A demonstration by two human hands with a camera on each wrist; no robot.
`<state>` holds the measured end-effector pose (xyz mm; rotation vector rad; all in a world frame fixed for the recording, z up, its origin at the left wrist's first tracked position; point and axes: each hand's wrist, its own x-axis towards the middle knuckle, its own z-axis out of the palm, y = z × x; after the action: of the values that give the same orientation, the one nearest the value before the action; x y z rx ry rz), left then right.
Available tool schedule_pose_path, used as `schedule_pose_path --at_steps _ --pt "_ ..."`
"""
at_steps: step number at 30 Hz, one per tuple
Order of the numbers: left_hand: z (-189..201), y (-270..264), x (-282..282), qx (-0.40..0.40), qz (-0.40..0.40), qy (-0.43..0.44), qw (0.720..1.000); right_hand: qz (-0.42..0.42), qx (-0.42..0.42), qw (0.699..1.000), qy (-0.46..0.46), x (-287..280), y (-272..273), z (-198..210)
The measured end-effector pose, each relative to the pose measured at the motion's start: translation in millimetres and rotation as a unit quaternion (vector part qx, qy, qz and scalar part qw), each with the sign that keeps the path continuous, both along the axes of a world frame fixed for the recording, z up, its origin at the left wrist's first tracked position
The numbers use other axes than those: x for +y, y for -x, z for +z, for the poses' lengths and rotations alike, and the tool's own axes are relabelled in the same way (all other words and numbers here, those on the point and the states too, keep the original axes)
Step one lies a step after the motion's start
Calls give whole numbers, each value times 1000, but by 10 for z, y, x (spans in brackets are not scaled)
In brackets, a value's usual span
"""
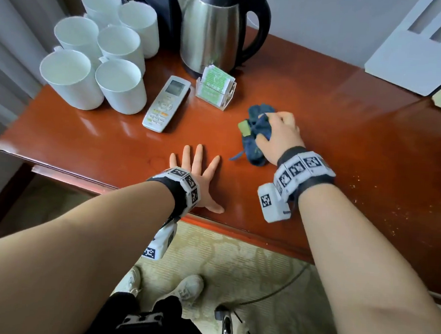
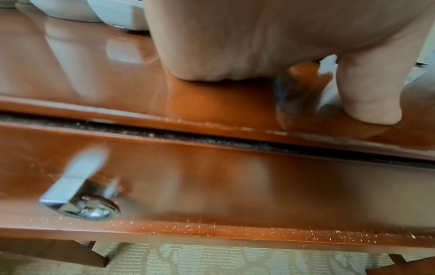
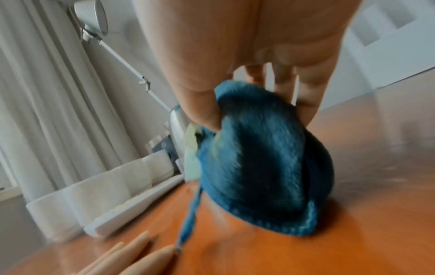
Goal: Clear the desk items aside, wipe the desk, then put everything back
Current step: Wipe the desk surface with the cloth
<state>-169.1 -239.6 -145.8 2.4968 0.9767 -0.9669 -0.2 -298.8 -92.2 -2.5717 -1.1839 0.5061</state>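
A bunched dark blue cloth (image 1: 255, 132) lies on the glossy red-brown desk (image 1: 346, 139), and my right hand (image 1: 276, 134) grips it from above, fingers and thumb curled into the fabric. The right wrist view shows the blue cloth (image 3: 263, 163) pressed to the wood, blurred. My left hand (image 1: 197, 170) lies flat on the desk near its front edge, fingers straight and spread. At the back left stand several white mugs (image 1: 97, 54), a steel kettle (image 1: 210, 33), a white remote (image 1: 166, 103) and a clear holder of green tea bags (image 1: 215, 88).
A white panel (image 1: 418, 45) leans at the back right corner. Pale specks dot the desk's right front part (image 1: 394, 210). A drawer front with a chrome pull (image 2: 80, 199) sits under the desk edge. Patterned carpet, my shoes and a cable lie below.
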Motion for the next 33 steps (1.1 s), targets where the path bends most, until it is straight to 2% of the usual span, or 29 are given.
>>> schedule_pose_path --at_steps 3,5,10,13,16,20,22,26,28,30,33 --pt "-29 -2 16 -2 0 0 1000 93 11 993 69 418 99 -169" --pt "-43 -5 19 0 1 -1 1000 129 -13 985 113 536 133 -273" --pt "-29 -15 21 5 -5 -4 1000 224 -107 957 151 529 153 -302" --pt "-8 -10 12 6 -5 -1 1000 269 -89 939 195 426 127 -199" --pt "14 -4 7 7 -8 -1 1000 223 -28 956 190 226 -8 -100" --pt "31 -21 22 15 -7 6 1000 97 -31 987 125 124 -76 -202" --pt "28 -26 25 18 -7 7 1000 115 -20 984 133 228 -19 -268" --pt "25 -30 34 28 -12 7 1000 228 -20 966 119 462 190 -368" --pt "14 -29 34 25 -11 5 1000 253 -34 960 116 446 219 -412" --pt "16 -24 29 20 -8 7 1000 229 -52 964 121 294 151 -457" --pt "23 -18 30 19 -5 9 1000 142 -59 979 136 -135 -9 -488"
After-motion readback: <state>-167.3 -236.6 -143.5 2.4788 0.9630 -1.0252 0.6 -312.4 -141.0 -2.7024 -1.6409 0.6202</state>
